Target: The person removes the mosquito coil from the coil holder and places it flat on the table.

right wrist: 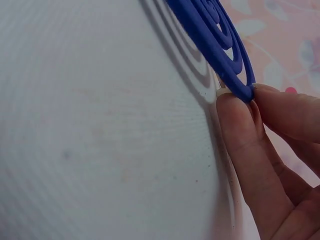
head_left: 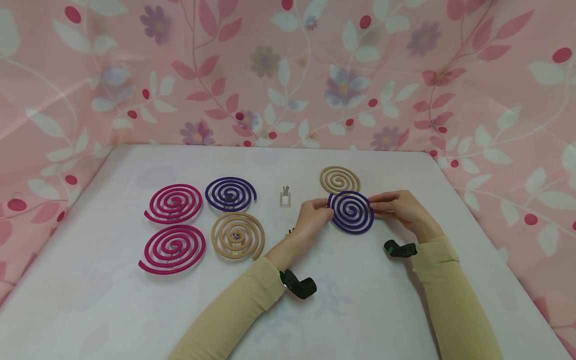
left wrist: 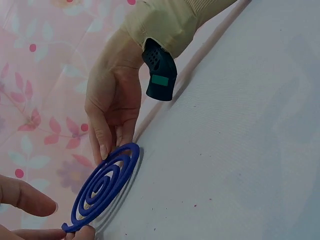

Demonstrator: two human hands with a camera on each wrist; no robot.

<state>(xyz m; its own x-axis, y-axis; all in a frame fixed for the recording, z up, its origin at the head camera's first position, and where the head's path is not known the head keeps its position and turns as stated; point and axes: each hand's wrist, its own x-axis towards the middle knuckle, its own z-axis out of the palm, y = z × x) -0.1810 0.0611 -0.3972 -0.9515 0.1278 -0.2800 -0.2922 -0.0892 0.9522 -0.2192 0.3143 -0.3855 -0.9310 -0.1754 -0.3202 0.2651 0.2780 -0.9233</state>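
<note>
Blue coil (head_left: 351,210) just in front of the far tan coil (head_left: 338,180); fingers of left hand (head_left: 310,219) and right hand (head_left: 398,207) pinch opposite edges. I'd keep grips light and level, lest it flex.

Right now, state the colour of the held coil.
Deep blue; the coil shows best in the right wrist view.

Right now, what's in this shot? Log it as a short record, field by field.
Held: blue coil, above the white tabletop
Left grip: holds its left edge
Right grip: pinches its right edge
Just beyond: far tan coil
Left group: far magenta coil, near magenta coil, second blue coil, near tan coil
Between groups: small metal-looking piece
</note>
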